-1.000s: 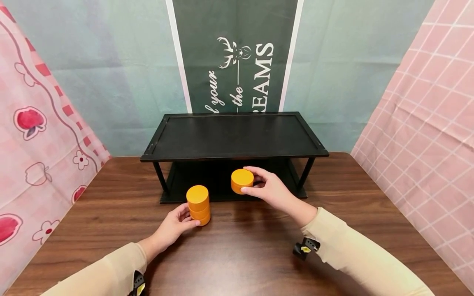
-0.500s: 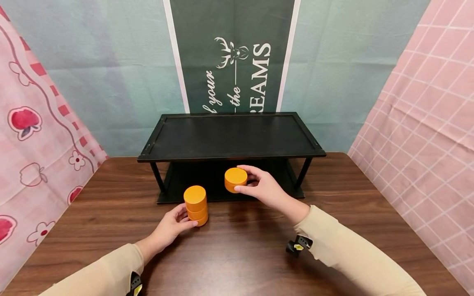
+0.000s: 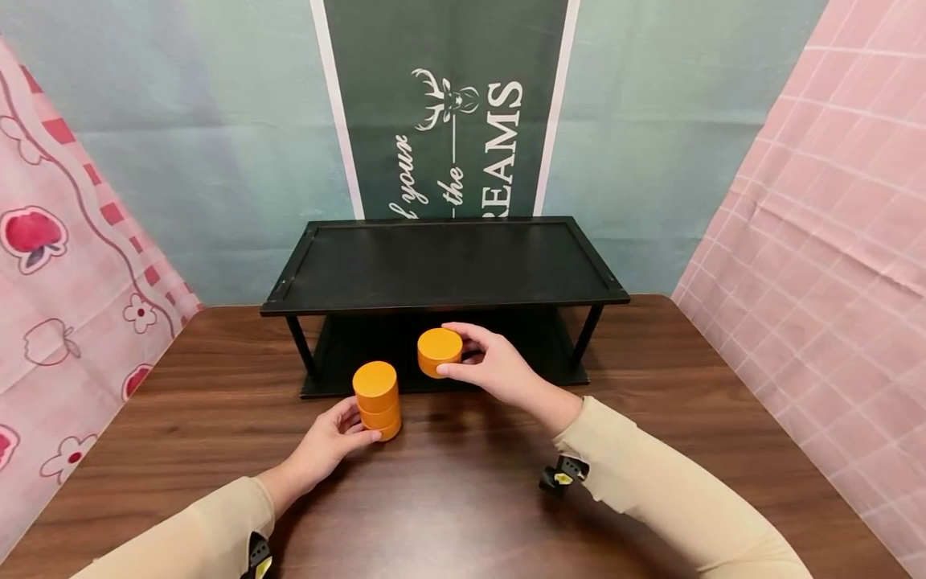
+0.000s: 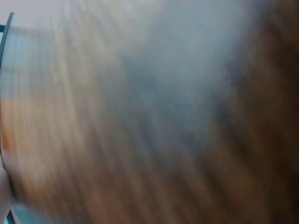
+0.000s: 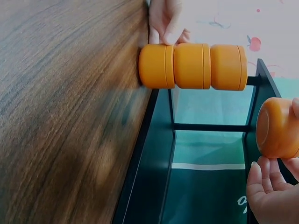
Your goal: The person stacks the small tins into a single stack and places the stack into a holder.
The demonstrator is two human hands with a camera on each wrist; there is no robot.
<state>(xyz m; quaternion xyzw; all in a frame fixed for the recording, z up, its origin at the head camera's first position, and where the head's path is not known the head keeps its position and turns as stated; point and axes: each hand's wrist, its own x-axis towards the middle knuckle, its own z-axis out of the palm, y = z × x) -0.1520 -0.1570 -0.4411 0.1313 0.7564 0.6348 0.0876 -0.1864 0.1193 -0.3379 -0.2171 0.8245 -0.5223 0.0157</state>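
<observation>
A stack of three orange round tins point(image 3: 377, 399) point(image 5: 192, 66) stands on the brown wooden table point(image 3: 463, 490), just in front of the black shelf. My left hand point(image 3: 334, 441) grips the bottom tin of the stack with thumb and fingers point(image 5: 164, 22). My right hand point(image 3: 486, 368) holds a fourth orange tin point(image 3: 438, 351) point(image 5: 277, 128) in the air, up and to the right of the stack, fingers curled round its side. The left wrist view is only blur.
A black two-level shelf point(image 3: 441, 265) stands at the back of the table, its top bare. Behind it hangs a green banner point(image 3: 441, 104) with white lettering. Pink cloths point(image 3: 817, 241) hang at both sides.
My right hand has carried the single tin leftward, closer to the stack. The left hand stays at the stack's base.
</observation>
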